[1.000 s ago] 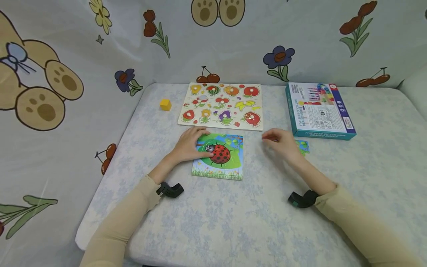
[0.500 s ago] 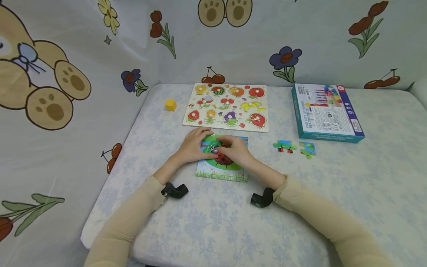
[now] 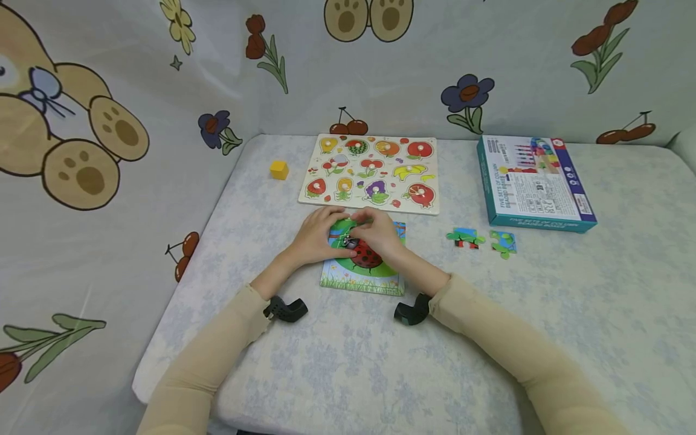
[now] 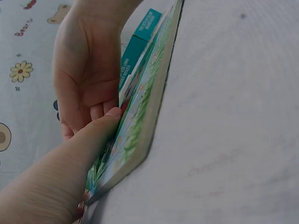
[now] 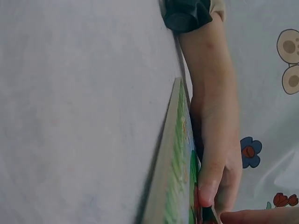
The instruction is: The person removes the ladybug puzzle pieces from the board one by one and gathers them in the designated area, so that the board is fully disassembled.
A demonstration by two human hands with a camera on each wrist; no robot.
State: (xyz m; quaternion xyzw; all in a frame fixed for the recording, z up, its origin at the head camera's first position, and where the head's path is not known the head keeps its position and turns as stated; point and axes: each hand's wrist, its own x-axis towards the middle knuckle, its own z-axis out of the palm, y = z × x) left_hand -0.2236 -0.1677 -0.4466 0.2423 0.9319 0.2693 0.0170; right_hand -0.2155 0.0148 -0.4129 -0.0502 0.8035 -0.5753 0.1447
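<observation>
A ladybug jigsaw puzzle [image 3: 361, 284] lies flat on the table in front of the person. My left hand [image 3: 315, 240] holds its left side, thumb lying over the picture near the ladybug's head. Over the upper part of the puzzle, my right hand [image 3: 379, 234] pinches a small puzzle piece [image 5: 209, 215], mostly hidden by the fingers; a tilted green and dark edge of it shows in the right wrist view. To the right lie two loose pieces, one blue and green with red bits [image 3: 465, 237], the other blue and green [image 3: 503, 242].
Behind the puzzle lies a wooden fruit peg board [image 3: 370, 175]. A yellow cube [image 3: 280, 170] sits to its left. At the back right is a teal and white toy box [image 3: 535, 184]. A patterned cloth hangs behind the table.
My right hand has come left from beside the loose pieces to the puzzle, then shifted slightly up over it. My left hand stays on the puzzle. The head view has shifted a little.
</observation>
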